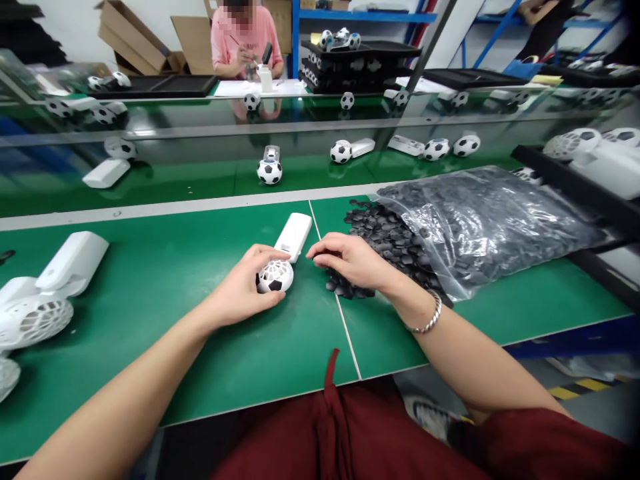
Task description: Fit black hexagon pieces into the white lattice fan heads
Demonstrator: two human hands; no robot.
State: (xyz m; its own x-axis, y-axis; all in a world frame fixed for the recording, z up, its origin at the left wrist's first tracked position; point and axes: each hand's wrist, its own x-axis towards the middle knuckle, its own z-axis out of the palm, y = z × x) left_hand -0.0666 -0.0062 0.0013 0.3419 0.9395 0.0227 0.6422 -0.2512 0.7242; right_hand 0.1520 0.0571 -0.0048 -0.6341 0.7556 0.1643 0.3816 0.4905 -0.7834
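My left hand [240,288] is wrapped round the ball-shaped head of a handheld fan [277,274], a white open grille with some black patches in it. The fan lies on the green table, its white handle [295,233] pointing away from me. Just right of it, my right hand [354,259] has thumb and forefinger pinched together; whatever they hold, if anything, is too small to make out. Under and beyond that hand spreads a heap of small black pieces [385,230], spilling from a clear plastic bag [495,217].
More white fans [45,312] lie at the left edge. Ahead, a belt [195,177] carries several football-patterned fans [270,172]. Beyond it a person in pink [245,40] works beside stacked black trays [360,63]. A black tray with fans [565,180] stands at the right.
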